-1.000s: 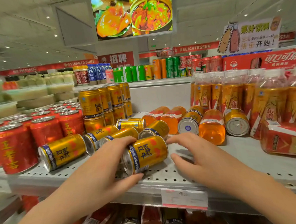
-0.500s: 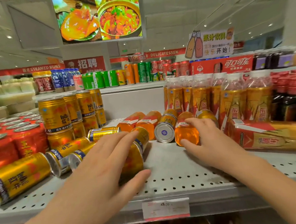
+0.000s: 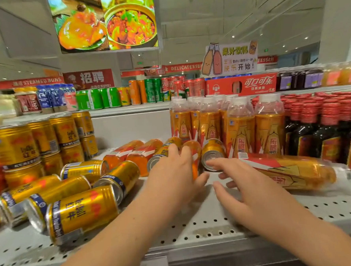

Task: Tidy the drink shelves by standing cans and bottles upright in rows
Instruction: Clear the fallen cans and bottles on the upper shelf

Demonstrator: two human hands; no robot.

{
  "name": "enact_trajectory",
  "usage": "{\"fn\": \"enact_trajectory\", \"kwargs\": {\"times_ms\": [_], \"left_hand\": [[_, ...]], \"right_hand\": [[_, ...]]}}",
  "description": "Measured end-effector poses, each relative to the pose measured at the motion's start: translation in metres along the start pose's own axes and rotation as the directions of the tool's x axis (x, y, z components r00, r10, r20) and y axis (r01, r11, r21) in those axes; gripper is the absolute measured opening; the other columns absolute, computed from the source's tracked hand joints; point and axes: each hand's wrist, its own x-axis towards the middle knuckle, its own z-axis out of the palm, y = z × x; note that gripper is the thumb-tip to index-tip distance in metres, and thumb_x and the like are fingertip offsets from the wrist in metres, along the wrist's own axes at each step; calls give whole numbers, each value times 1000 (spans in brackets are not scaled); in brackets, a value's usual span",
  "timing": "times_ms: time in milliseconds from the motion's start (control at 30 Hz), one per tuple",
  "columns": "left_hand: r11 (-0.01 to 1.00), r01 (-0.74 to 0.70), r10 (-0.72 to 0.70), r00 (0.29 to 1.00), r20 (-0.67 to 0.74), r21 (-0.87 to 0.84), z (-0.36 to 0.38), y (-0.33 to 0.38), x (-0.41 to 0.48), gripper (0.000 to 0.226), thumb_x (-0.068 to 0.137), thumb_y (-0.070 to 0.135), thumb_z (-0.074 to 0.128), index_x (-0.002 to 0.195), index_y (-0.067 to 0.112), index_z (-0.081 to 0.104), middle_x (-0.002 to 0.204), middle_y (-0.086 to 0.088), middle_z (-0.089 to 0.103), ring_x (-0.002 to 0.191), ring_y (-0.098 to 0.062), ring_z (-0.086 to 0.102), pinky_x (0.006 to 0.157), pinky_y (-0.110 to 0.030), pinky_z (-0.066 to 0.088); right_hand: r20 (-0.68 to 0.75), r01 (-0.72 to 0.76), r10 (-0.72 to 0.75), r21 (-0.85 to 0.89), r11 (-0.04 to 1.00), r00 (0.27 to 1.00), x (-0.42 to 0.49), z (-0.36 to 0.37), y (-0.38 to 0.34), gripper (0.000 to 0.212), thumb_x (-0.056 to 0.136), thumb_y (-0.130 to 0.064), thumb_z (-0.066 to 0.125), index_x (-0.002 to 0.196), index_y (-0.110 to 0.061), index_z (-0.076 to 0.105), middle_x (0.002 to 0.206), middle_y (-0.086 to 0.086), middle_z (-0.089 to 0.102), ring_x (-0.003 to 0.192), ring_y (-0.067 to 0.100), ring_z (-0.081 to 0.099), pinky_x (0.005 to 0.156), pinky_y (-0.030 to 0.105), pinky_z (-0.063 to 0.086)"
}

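Gold toppled cans (image 3: 83, 212); two hands (image 3: 173, 174) (image 3: 243, 188).

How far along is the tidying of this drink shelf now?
Done: the stacked gold cans and standing orange bottles are upright at the back. In hand: the left hand and right hand, both open, reach toward the fallen can. Remaining: the lying gold cans and lying bottle.

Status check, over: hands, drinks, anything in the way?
Left hand over toppled orange bottle, right hand near toppled gold can; both open, empty. Long bottle lying just right.
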Motion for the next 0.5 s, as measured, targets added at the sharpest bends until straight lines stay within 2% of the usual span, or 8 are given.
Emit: {"fn": "enact_trajectory", "kwargs": {"times_ms": [67,167,267,333,500], "left_hand": [[999,15,-14,999,-30,40,1,5,3,54,91,61,56,124,22,38,120,-7,45,95,-31,65,62,-34,39],[999,52,-52,998,-22,15,-4,7,-4,41,92,56,54,115,26,38,115,-4,47,88,-28,64,59,-34,39],[997,64,-62,997,-54,34,-15,11,-20,38,92,62,47,109,30,35,108,2,45,78,-19,55,54,-30,39],[997,49,-44,996,-77,57,-23,14,-36,40,90,69,43,108,34,34,105,6,43,76,-14,54,54,-28,47],[1000,11,-10,997,-75,8,-40,29,-70,51,84,83,28,118,45,32,108,15,36,85,-7,53,58,-21,42]], "right_hand": [[-10,23,-23,-9,1000,1000,-4,-5,4,40,96,-47,45,135,-51,40,122,-34,48,114,-13,46,88,10,44],[-15,34,-34,-11,999,999,-7,-11,13,38,96,-46,46,134,-49,44,115,-38,48,112,-14,46,86,4,40],[-18,43,-43,0,999,999,-10,-15,23,38,96,-44,48,134,-48,46,112,-35,50,109,-11,49,83,10,45],[-20,57,-57,18,998,998,-11,-16,25,37,96,-42,48,133,-47,47,112,-32,52,108,-9,51,83,15,48],[-70,83,-80,44,996,994,-9,-22,28,32,96,-36,49,127,-40,55,104,-24,56,96,1,58,78,21,49]]}}
